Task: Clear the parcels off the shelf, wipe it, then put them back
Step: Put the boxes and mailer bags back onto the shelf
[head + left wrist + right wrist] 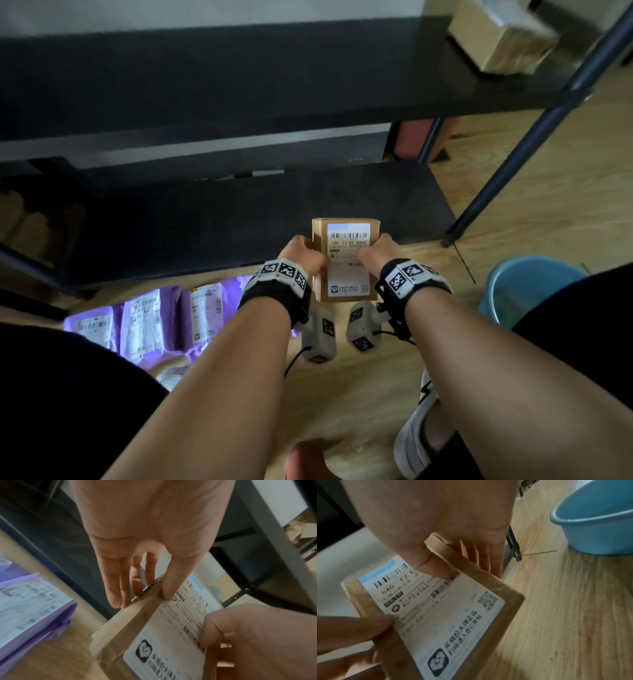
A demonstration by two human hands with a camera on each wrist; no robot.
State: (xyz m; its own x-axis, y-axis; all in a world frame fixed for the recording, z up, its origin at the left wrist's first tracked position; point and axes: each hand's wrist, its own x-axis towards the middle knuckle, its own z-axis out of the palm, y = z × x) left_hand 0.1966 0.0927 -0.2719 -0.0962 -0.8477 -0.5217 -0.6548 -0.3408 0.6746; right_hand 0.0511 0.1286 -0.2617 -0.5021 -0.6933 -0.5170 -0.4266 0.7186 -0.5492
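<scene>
Wood floor underfoot, dark shelf low in front, and both hands are on a brown box! Left hand clamps its left edge: fingers run down the side, thumb presses the white label. Right hand grips the right edge the same way, thumb on top over the barcodes, fingers wrapped underneath. The box is in the air, label up, its far end over the shelf's front edge, its near end over the floor. Out to the left, purple mailers lie in a row on the floor beside the shelf. Right, a blue basin sits on the floor near the shelf leg. Up top, another box sits on a higher shelf, blurred.
</scene>
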